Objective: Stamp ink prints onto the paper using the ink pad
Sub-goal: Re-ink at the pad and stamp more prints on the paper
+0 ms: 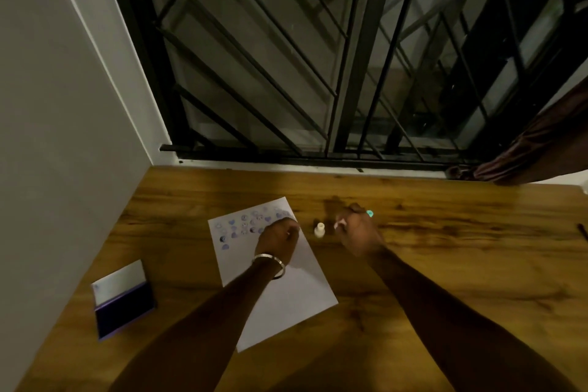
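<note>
A white paper (296, 293) lies at a slant on the wooden table (445, 280), its upper part covered with several purple prints (241, 226). My left hand (280, 239), fingers curled, rests on the paper's top right part; what is under the fingers is hidden. My right hand (356, 231) is blurred and closed above the table right of the paper, with a small teal stamp (369, 213) poking out of the fist. A small white stamp (319, 229) stands upright between my hands. The open ink pad (122, 302), with a dark pad and raised white lid, sits at the left.
A grey wall (63, 137) borders the table on the left. A black window grille (302, 73) runs along the far edge. A brown curtain (534, 149) hangs at the back right. A thin dark object (583, 231) lies at the right edge.
</note>
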Action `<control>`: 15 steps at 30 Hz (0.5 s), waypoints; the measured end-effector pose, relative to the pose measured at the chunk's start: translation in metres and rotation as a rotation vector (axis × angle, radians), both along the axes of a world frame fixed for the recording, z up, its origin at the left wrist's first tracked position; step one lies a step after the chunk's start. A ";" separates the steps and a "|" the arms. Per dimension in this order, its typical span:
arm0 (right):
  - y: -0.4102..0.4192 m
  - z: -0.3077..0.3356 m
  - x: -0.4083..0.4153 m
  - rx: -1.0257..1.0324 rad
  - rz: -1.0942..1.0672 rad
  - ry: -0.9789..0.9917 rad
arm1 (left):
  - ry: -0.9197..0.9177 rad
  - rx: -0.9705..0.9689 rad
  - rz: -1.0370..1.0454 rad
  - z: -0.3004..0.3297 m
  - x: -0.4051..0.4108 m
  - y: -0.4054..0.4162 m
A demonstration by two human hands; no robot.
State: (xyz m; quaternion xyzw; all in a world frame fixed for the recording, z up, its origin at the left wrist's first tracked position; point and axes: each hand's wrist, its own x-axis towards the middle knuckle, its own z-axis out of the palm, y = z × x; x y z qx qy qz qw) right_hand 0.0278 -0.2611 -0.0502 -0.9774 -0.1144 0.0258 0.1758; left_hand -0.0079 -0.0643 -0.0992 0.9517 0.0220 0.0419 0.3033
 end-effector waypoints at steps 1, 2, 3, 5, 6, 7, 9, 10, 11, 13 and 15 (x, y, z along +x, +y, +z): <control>0.010 0.003 -0.001 0.030 0.026 -0.019 | 0.023 -0.093 0.041 0.004 0.001 0.002; 0.020 0.006 -0.003 0.054 0.047 -0.039 | 0.048 -0.241 0.090 0.007 0.001 0.004; 0.031 0.008 -0.005 0.074 0.068 -0.058 | 0.074 -0.420 0.142 0.010 0.000 0.006; 0.053 0.013 -0.010 0.118 0.130 -0.088 | 0.155 -0.733 0.227 0.016 -0.001 0.011; 0.065 0.015 -0.012 0.142 0.168 -0.093 | 0.209 -0.856 0.252 0.019 -0.003 0.014; 0.076 0.016 -0.015 0.163 0.203 -0.087 | 0.259 -0.949 0.270 0.022 -0.005 0.017; 0.097 0.019 -0.020 0.196 0.255 -0.060 | 0.313 -1.063 0.318 0.026 -0.010 0.026; 0.107 0.019 -0.023 0.202 0.272 -0.051 | 0.315 -1.109 0.357 0.027 -0.013 0.032; 0.116 0.020 -0.026 0.205 0.285 -0.047 | 0.306 -1.156 0.402 0.028 -0.017 0.040; 0.132 0.021 -0.032 0.216 0.317 -0.025 | 0.294 -1.228 0.472 0.029 -0.027 0.057; 0.152 0.023 -0.039 0.240 0.346 0.022 | 0.313 -1.250 0.496 0.030 -0.039 0.078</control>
